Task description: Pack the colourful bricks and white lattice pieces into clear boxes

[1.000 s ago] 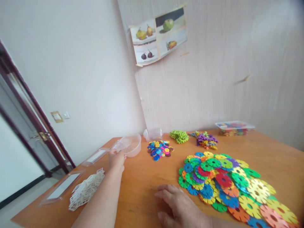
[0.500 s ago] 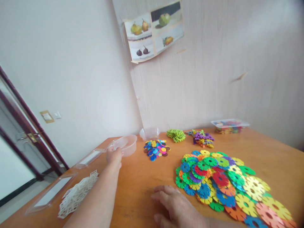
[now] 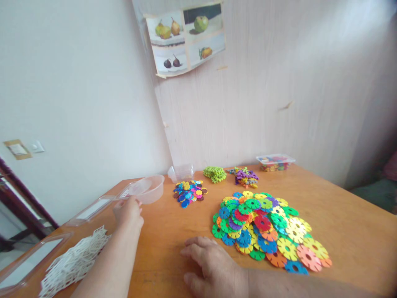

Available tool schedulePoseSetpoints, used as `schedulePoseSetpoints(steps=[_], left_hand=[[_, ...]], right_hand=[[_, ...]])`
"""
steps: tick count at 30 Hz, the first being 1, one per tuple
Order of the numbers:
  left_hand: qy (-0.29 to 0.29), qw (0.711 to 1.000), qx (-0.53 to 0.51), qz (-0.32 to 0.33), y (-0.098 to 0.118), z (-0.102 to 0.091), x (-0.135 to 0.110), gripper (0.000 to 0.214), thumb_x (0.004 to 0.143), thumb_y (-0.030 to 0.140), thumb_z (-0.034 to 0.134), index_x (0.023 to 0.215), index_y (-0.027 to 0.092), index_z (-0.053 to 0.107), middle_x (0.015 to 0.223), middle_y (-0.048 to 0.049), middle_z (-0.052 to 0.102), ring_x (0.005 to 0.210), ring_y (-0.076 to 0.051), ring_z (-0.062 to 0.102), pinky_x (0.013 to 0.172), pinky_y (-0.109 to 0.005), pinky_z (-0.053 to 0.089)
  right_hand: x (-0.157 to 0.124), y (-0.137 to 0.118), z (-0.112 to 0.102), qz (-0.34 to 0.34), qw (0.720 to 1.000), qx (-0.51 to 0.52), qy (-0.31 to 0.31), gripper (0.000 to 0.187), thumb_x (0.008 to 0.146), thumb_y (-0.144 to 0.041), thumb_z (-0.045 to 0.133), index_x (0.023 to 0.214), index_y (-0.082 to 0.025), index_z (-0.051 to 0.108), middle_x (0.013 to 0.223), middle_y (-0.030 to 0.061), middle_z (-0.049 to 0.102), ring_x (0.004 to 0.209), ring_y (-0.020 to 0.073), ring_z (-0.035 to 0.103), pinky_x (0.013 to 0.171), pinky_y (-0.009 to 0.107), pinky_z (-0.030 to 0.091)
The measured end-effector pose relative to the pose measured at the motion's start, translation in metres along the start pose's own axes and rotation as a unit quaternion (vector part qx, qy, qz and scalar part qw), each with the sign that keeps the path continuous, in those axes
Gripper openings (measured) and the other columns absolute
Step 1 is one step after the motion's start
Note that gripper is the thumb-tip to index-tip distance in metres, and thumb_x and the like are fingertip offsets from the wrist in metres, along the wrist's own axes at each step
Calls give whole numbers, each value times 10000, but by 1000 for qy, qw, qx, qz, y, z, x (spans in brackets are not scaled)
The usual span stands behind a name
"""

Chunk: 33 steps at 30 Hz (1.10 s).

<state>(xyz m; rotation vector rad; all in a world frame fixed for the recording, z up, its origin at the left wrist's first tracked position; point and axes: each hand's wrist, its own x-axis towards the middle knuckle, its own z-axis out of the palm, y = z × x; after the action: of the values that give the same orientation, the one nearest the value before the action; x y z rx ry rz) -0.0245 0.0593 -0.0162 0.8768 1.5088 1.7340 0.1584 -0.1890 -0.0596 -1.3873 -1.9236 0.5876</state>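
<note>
"Judging by its thin, see-through side, how would the round plastic tub (image 3: 155,193) handle?"

"Light, I'd guess. It looks smooth enough to slip in a loose grip, a little flexible, and unlikely to shatter. A hard squeeze might bow it inward."

"And where is it?"

"On the far left of the table (image 3: 164,236), left of the pile of small discs (image 3: 189,193) and near the clear box (image 3: 183,173). The left hand (image 3: 128,211) is at its near left side."

"Are those fingers clamped on it?"

"I can't tell. The back of the hand hides the fingertips, so even contact is uncertain."

"What about the right hand (image 3: 215,265)?"

"Palm down at the near middle of the table, just left of the big pile of slotted discs (image 3: 262,225). Its fingers lie close together, slightly bent, the thumb apart, and they grip nothing."

"Where would you take hold of the tub?"

"At the rim, thumb on one face and fingers on the other. That edge is probably the stiffest part, and a gentle pinch should do."

"Anything else on that side?"

"White lattice pieces (image 3: 74,260), near left, with a flat clear lid (image 3: 29,263) beyond them to the left."
</note>
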Motion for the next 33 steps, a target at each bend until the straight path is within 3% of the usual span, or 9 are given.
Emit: schedulePoseSetpoints(steps=[3,6,12,18,27,33], left_hand=[[-18,995,-38,-90,6,-5,-20,261,690,200,640,934,211,549,891,26,598,610,-81,590,507,-191,397],[-59,991,-36,-114,-1,-7,-36,161,743,215,584,902,214,560,910,25,608,613,-69,588,527,-188,387],[-153,988,-9,-23,-29,-6,-53,175,736,271,613,891,192,595,774,9,663,603,-92,592,559,-194,396],[-239,967,56,63,-37,-10,-56,247,743,385,618,865,171,632,717,-17,685,584,-119,585,575,-221,424],[-309,935,122,122,-47,-13,-56,219,806,365,528,840,172,626,712,-30,675,569,-126,566,566,-228,425],[-309,932,139,127,-59,-11,-49,229,775,380,591,846,168,642,757,-47,699,598,-129,584,516,-213,372]], right_hand=[[-3,-1,1,3,1000,-8,15,475,784,-321,626,1252,-243,647,1275,67,622,1156,240,567,1024,347,422],[-4,-2,1,3,1000,-21,18,472,800,-332,615,1264,-245,635,1285,67,615,1166,239,563,1031,351,414],[-4,-5,0,-5,999,-48,20,458,813,-335,603,1258,-233,632,1313,75,601,1176,244,560,1041,364,410],[-6,-9,1,-2,997,-70,25,394,809,-293,609,1196,-240,660,1294,71,611,1161,243,561,1034,366,408],[-9,-14,1,-6,996,-94,8,338,825,-231,580,1146,-225,686,1290,77,618,1157,237,563,1031,366,420],[-9,-12,2,-8,995,-103,-6,323,852,-239,557,1148,-227,684,1314,84,605,1185,241,557,1032,369,434]])
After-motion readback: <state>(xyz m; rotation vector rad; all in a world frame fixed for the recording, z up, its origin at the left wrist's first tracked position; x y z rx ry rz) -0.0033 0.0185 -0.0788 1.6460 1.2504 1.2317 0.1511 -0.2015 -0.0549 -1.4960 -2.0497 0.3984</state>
